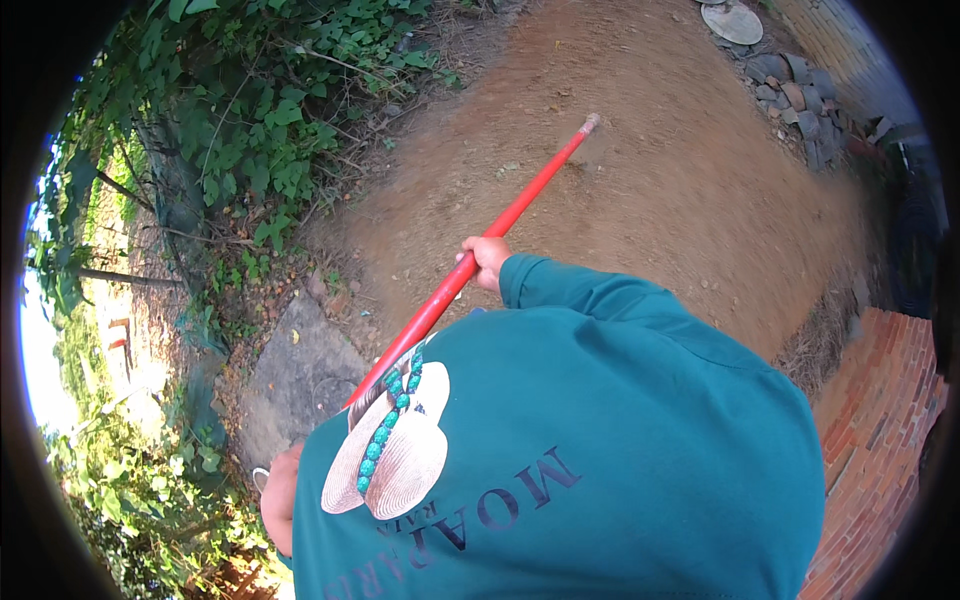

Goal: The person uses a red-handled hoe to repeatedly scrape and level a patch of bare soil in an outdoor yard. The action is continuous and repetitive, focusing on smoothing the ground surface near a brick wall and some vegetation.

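Note:
My right hand (489, 261), at the end of a teal sleeve, is closed around a long red pole (529, 195). The pole slants from my body up to the right. Its far end is pale and worn and is over the bare dirt ground (675, 187); I cannot tell whether it touches. The near end disappears behind my teal shirt (600, 420), which bears a printed pair of straw hats and lettering. At the lower left a bare part of my left arm (282, 495) shows, with a bangle (260, 478). The left hand itself is hidden behind the shirt.
Leafy vines (277, 112) and branches line the left side. A flat grey slab (292, 367) lies at left. Broken roof tiles (802, 94) are heaped at upper right, near a round pale disc (731, 22) and a wall (847, 45). Red brickwork (877, 420) is at lower right.

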